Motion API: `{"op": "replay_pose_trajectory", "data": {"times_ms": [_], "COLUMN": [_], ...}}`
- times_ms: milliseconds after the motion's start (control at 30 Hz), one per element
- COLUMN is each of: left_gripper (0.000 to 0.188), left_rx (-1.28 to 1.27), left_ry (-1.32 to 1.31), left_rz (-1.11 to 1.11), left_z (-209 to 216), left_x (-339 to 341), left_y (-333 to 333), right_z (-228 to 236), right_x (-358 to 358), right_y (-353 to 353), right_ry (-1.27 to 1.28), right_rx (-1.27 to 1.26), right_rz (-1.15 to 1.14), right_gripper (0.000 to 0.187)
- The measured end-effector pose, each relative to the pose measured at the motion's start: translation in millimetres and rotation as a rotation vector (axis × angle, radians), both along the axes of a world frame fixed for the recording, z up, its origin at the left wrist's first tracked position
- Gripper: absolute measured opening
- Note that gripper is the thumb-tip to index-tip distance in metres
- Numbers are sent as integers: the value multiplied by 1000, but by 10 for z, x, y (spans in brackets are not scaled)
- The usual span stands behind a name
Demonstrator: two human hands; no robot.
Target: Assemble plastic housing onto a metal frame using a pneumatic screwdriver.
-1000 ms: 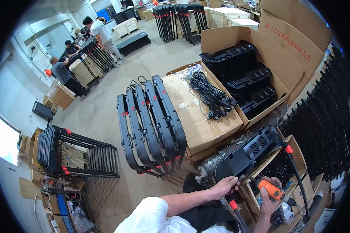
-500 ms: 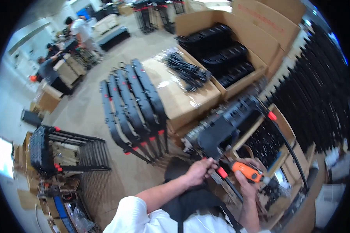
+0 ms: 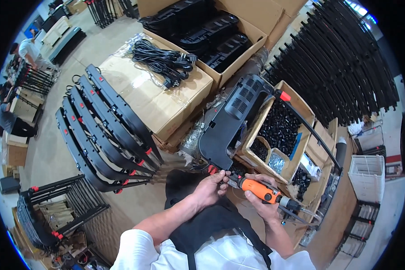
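My right hand point(image 3: 266, 203) is wrapped round an orange power screwdriver point(image 3: 256, 189), which points left and has a hose at its rear. Close to its tip, my left hand point(image 3: 211, 189) is closed in a pinch; whatever lies between the fingertips is too small to make out. Just beyond both hands rests a black plastic cover point(image 3: 220, 139) with vent slots. It belongs to a tubular frame point(image 3: 317, 135) with red end pieces. The cover's near end sits just past my left fingertips.
A wooden bin point(image 3: 281, 130) of small black parts and screws stands to the right. Bundled black cables point(image 3: 159, 60) lie on a cardboard box point(image 3: 175, 108). Several black frames point(image 3: 108, 130) stand at left, with a rack of black bars point(image 3: 333, 63) at right. People work at far left.
The view has swung right, so the surroundings appear further left. The screwdriver has come closer to my left hand, its tip now at those fingers.
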State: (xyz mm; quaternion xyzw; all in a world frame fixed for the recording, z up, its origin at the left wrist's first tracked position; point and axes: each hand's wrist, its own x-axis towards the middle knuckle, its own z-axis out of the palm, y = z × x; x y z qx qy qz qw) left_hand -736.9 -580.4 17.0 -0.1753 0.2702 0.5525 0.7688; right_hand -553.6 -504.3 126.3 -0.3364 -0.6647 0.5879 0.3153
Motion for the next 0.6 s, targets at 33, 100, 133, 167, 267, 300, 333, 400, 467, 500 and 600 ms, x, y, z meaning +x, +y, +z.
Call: {"op": "replay_pose_trajectory", "data": {"times_ms": [33,100,133,167,267,300,333,400,467,500,600], "left_gripper": [29,29,31,32,35,35,36,38,35,35,20], "left_rx": [0,-4,-8,-12,-32,-36,-19,-3,12,13,55], "left_ry": [-15,-42,-49,-56,-30,-36,65,164,240,241,361], "left_rz": [-19,-54,-72,-90,-139,-152,-215,-288,-284,-295,-319], "left_z": [2,6,32,42,5,26,59,80,78,89,232], "left_x": [-27,-68,-86,-95,-104,-109,-117,-151,-231,-285,-494], "left_y": [-7,-18,-15,-9,4,-4,-22,-58,-116,-145,-158], "right_z": [3,4,10,15,-18,-27,-36,-62,-48,-42,32], "right_x": [-21,-56,-70,-84,-128,-125,-120,-107,-95,-82,-63], "right_y": [-20,-61,-79,-95,-121,-125,-126,-106,-74,-61,-38], "right_ry": [-8,-31,-41,-53,-81,-87,-88,-77,-95,-112,-152], "right_rx": [-2,-6,-7,-10,-13,-17,-13,4,12,23,46], "right_rz": [-8,-27,-32,-47,-99,-112,-143,-188,-201,-209,-220], "right_gripper": [49,50,51,51,52,52,50,48,48,48,47]}}
